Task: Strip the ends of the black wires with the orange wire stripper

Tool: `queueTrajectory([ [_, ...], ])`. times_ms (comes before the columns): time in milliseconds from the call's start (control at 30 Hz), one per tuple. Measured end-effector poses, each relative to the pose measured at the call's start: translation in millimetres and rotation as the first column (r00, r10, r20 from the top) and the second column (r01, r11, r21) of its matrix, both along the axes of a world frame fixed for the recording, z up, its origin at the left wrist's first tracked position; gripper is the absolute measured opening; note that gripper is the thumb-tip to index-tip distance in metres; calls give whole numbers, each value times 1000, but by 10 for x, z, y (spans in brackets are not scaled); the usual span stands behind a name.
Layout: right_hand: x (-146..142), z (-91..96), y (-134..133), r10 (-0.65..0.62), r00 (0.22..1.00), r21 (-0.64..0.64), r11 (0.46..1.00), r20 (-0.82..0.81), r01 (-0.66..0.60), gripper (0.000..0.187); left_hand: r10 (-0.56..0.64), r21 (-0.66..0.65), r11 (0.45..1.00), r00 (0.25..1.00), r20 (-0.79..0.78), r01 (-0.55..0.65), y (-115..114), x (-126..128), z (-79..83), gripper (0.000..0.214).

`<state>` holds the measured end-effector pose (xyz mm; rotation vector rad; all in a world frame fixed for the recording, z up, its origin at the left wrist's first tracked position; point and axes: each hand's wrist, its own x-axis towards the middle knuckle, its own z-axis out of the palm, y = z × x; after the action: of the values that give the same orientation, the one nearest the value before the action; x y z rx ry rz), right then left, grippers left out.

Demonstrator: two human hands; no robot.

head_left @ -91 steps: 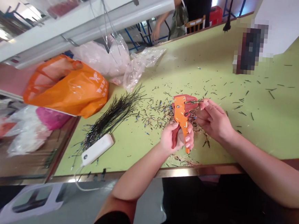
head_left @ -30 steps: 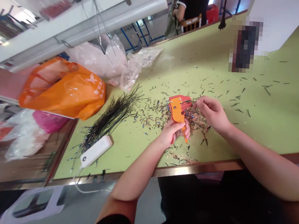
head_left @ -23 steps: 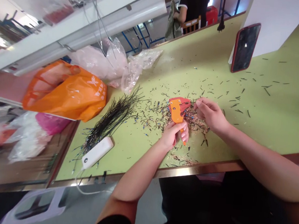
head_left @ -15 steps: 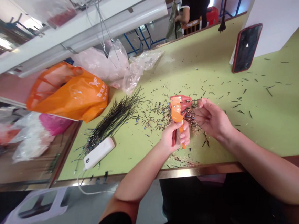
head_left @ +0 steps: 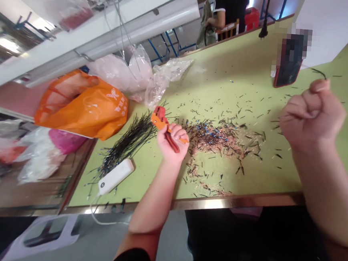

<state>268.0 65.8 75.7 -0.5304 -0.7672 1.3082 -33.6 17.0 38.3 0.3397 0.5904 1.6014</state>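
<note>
My left hand [head_left: 172, 143] is closed round the handles of an orange and red wire stripper [head_left: 159, 119], whose head points left toward a bundle of thin black wires [head_left: 127, 141] on the green table [head_left: 214, 81]. My right hand [head_left: 312, 113] is raised at the right in a fist, pinching a short black wire piece [head_left: 318, 72] that sticks out above the thumb. Between the hands lies a heap of stripped wire scraps [head_left: 221, 136].
An orange plastic bag [head_left: 85, 103] and clear bags [head_left: 142, 73] lie at the table's left. A white power bank [head_left: 115, 176] with a cable sits near the front edge. A phone [head_left: 289, 61] leans at the back right. Another person [head_left: 228, 8] stands beyond the far edge.
My left hand has carried the stripper left, away from the scrap heap to the wire bundle. My right hand has pulled up and to the right, closing into a fist on a wire piece.
</note>
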Motion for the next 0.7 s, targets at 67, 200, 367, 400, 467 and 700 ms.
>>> queueTrajectory([
  [67, -23, -52, 40, 61, 996, 8, 998, 64, -62, 23, -126, -54, 991, 992, -28, 125, 22, 21, -26, 25],
  [200, -337, -202, -57, 329, 916, -12, 942, 231, -335, 26, -502, -80, 865, 854, -138, 496, -130, 266, -108, 28],
  [367, -469, -316, -111, 530, 822, -102, 848, 207, -521, 30, -617, -42, 783, 765, -186, 621, -229, 368, -107, 41],
  [400, -468, -337, -105, 574, 797, -128, 819, 189, -559, 29, -621, -42, 779, 762, -182, 625, -223, 364, -101, 42],
  [467, -480, -387, -93, 654, 743, -167, 756, 142, -633, 27, -627, -42, 775, 760, -170, 630, -211, 358, -92, 42],
  [700, -649, -573, -110, 790, 612, -221, 603, 36, -766, 21, -708, -47, 698, 679, -195, 714, -250, 362, -133, 46],
])
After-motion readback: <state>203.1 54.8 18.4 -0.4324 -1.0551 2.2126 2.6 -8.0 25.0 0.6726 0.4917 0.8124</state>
